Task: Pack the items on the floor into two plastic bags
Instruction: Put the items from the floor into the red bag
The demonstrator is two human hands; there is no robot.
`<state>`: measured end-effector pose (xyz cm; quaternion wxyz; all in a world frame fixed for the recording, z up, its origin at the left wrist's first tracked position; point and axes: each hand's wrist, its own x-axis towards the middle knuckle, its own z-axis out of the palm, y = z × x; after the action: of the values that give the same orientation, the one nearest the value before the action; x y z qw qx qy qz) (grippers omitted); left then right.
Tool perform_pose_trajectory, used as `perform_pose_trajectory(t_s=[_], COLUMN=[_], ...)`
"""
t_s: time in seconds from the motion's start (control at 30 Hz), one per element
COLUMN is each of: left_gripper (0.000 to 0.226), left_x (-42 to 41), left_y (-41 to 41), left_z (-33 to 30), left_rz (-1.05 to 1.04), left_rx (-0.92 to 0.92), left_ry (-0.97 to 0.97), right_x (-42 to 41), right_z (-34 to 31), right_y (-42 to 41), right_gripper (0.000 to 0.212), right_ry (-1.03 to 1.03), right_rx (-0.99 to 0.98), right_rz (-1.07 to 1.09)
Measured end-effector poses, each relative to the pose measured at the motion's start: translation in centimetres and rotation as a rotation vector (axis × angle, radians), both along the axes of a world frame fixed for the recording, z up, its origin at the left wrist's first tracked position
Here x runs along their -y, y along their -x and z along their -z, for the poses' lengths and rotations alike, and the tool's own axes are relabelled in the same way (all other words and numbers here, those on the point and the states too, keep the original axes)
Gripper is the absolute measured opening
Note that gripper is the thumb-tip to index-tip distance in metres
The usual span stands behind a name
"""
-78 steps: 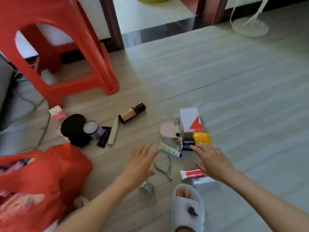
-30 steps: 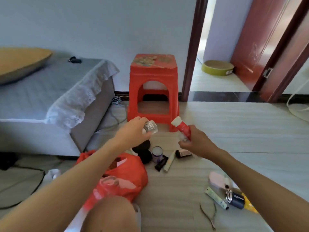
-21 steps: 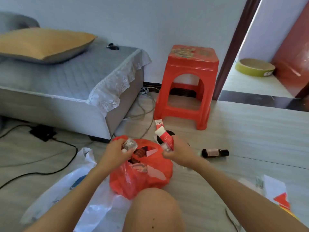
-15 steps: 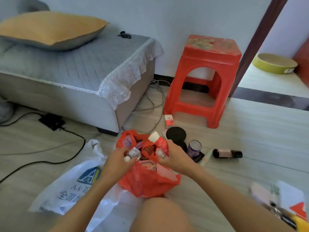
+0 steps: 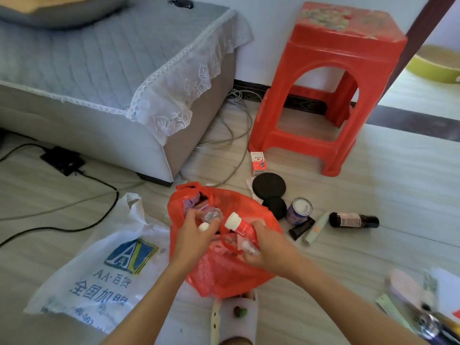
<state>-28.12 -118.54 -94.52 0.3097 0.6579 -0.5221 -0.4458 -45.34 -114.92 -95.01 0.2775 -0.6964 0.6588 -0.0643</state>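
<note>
A red plastic bag sits open on the floor with several items inside. Over its mouth my left hand holds a small clear bottle with a white cap. My right hand grips a red tube with a white cap, plus a small clear item under it. A white printed bag lies flat to the left. Loose items lie right of the red bag: black round compacts, a small jar, a dark bottle, a pale tube, a small red box.
A red plastic stool stands behind the items. A grey bed fills the upper left, with cables and a black adapter on the floor. More items lie blurred at the lower right. My slippered foot is below the bag.
Both hands picked items off the floor on the right and carried them left. They have come down over the red bag's mouth, and the view has tilted downward.
</note>
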Motion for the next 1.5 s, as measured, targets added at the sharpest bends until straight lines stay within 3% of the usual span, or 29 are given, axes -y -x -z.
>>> perform_pose_trajectory(t_s=[0.2, 0.27, 0.3, 0.37, 0.53, 0.63, 0.77, 0.87, 0.97, 1.1, 1.27, 1.37, 1.43, 1.5], left_gripper=[0.033, 0.063, 0.068, 0.046, 0.028, 0.029, 0.033, 0.037, 0.034, 0.033, 0.061, 0.069, 0.053, 0.027], left_x=[1.2, 1.2, 1.1, 1.0, 1.5, 1.5, 1.0, 0.8, 0.9, 0.6, 0.2, 0.2, 0.1, 0.0], left_y=[-0.3, -0.7, -0.9, -1.2, -1.4, -2.2, -2.8, -3.0, -3.1, -3.3, -3.8, -4.0, -4.1, -4.1], left_z=[1.9, 2.3, 2.7, 3.1, 3.6, 3.4, 3.6, 3.7, 3.8, 3.5, 2.2, 0.7, 0.2, -0.8], left_rz=[0.18, 0.306, 0.35, 0.357, 0.184, 0.053, 0.111, 0.107, 0.135, 0.146, 0.001, -0.123, -0.075, -0.018], left_rx=[0.157, 0.266, 0.317, 0.338, 0.338, 0.357, 0.56, 0.595, 0.555, 0.329, 0.239, 0.165, 0.233, 0.277], left_ry=[0.013, -0.018, -0.029, -0.07, 0.011, 0.028, 0.065, 0.084, 0.116, 0.178, 0.263, 0.166, 0.108, 0.08], right_x=[1.1, 2.0, 2.5, 3.3, 4.6, 5.3, 5.8, 5.8, 5.2, 4.9, 4.2, 4.0, 4.0, 4.1], right_z=[-0.6, -0.9, -1.1, -1.4, -0.9, -0.1, 0.9, 1.8, 2.2, 2.1, 0.7, -0.7, -1.8, -3.1], right_y=[1.8, 2.2, 2.3, 2.0, -0.4, -1.2, -2.5, -3.1, -2.7, -1.9, -1.1, 0.6, 1.3, 1.8], right_gripper=[0.039, 0.034, 0.035, 0.04, 0.036, 0.042, 0.049, 0.053, 0.046, 0.038, 0.03, 0.035, 0.025, 0.016], right_ry=[0.202, 0.231, 0.236, 0.264, 0.454, 0.477, 0.416, 0.352, 0.331, 0.292, 0.263, 0.178, 0.136, 0.121], right_rx=[0.04, 0.049, 0.042, 0.012, -0.236, -0.358, -0.485, -0.497, -0.476, -0.341, -0.361, -0.405, -0.437, -0.273], right_rz=[0.126, 0.187, 0.219, 0.269, 0.189, 0.089, -0.064, -0.132, -0.151, -0.133, -0.095, -0.012, 0.036, 0.17])
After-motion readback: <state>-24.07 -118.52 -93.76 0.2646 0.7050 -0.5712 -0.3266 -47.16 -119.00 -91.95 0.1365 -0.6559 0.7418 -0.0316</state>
